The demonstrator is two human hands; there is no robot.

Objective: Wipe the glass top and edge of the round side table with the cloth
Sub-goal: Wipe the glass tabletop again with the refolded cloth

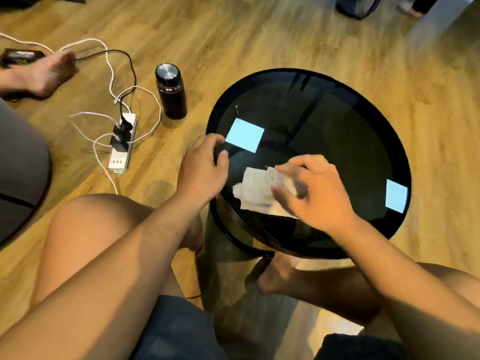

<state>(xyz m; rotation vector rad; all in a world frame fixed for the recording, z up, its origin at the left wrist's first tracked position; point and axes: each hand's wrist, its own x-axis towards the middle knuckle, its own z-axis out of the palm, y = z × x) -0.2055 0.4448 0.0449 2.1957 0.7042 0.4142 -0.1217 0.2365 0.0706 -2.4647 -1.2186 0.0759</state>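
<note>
- The crumpled white cloth (255, 189): right part hidden under the motion-blurred right hand (314, 193).
- Tiny dark object (237, 109) on the round black glass table (337, 131): too small to identify.

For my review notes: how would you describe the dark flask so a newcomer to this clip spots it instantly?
Start at the round glass side table with the black rim. Just off its left side, on the wooden floor, a dark cylindrical flask stands upright. Its shiny brushed-metal cap sets it apart from the white power strip lying further left.
</note>
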